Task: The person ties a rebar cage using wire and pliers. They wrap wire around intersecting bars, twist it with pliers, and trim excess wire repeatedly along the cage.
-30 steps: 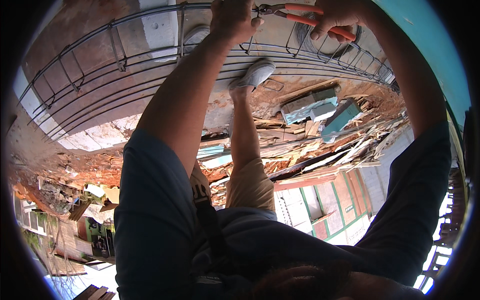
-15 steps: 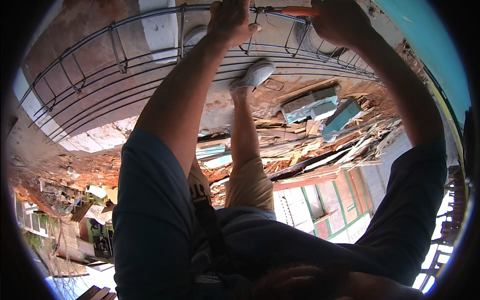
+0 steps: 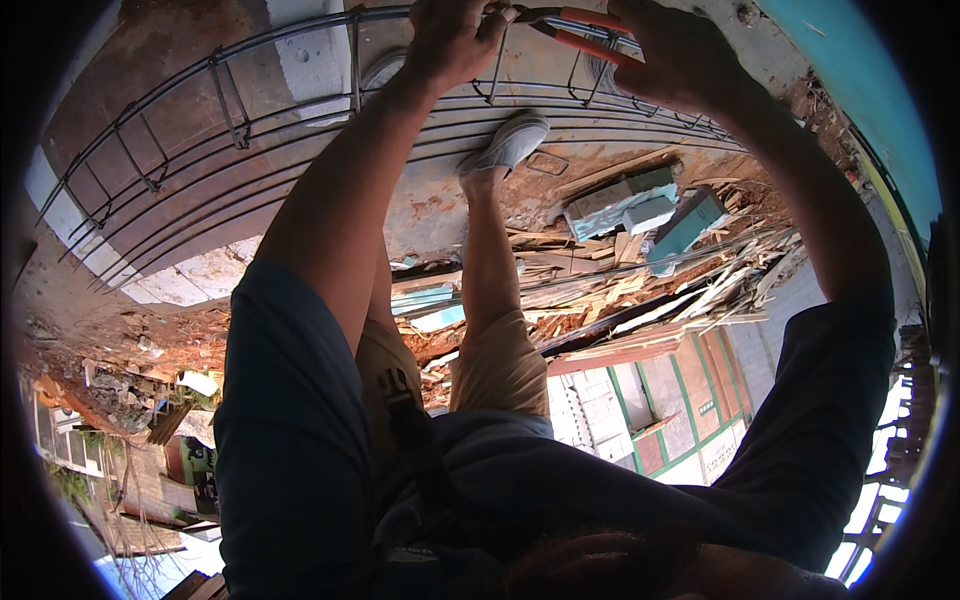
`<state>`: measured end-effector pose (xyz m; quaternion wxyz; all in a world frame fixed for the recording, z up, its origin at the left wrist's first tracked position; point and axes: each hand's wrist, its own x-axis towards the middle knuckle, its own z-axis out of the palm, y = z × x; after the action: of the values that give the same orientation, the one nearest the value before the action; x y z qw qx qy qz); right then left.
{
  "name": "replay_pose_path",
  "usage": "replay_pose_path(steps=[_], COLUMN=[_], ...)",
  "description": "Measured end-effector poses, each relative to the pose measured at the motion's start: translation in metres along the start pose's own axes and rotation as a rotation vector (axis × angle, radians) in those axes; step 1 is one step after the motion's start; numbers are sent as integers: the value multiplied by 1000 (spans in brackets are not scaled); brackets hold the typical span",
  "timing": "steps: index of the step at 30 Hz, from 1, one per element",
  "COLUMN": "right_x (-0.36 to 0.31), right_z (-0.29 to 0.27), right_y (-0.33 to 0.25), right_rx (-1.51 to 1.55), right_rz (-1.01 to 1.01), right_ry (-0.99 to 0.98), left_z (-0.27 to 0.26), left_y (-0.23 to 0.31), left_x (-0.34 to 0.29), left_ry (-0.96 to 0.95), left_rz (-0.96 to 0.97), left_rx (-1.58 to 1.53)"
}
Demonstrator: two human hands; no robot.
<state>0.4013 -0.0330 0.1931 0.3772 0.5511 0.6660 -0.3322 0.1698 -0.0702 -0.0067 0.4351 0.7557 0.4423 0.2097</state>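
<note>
In the head view, the only one I have, I see the orange-handled pliers (image 3: 594, 47) with their two handles spread apart, whereas half a second ago they show as a single orange line under the right hand (image 3: 685, 60); I judge that the grip is now loosened, so the tool is not being squeezed hard at this instant. The left hand (image 3: 450, 42) sits slightly farther left than it does then, over the top bar of the steel cage (image 3: 355, 62). The pliers lie between the two hands near the upper edge, their dark nose just beside the left thumb, their handles reaching into the right fingers, which hold them in a wide grip. I cannot tell what the left fingers close on, since the frame cuts them off, nor whether the nose has wire in it. The cage's lower bars run between the hands and the grey shoe (image 3: 518, 138)
</note>
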Motion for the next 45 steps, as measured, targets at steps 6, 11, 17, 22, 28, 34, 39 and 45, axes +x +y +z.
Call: replay_pose_path(steps=[6, 11, 17, 22, 28, 34, 39, 45], right_x=[20, 32, -6, -85, -167, -249, -314, -403], right_z=[47, 36, 114, 189, 277, 301, 310, 283], right_y=[34, 41, 30, -61, -175, -225, -200, -143], right_rx=[-423, -270, 99, 1298, 1448, 1740, 1760, 2002], right_rz=[-112, -38, -46, -20, -81, 293, 537, 480], right_ry=[455, 266, 292, -364, -459, -319, 381, 349], left_z=[-2, 8, -14, -32, -56, -64, -71, -63], left_y=[9, 10, 28, 66, 92, 134, 255, 421], left_x=[9, 13, 6, -72, -176, -205, -196, -225], left_ry=[-24, 53, 22, -162, -317, -420, -721, -954], left_rz=[-170, -235, -297, -470, -853, -936, -640, -419], left_rx=[-58, -73, -315, -764, -621, -539, -221, -242])
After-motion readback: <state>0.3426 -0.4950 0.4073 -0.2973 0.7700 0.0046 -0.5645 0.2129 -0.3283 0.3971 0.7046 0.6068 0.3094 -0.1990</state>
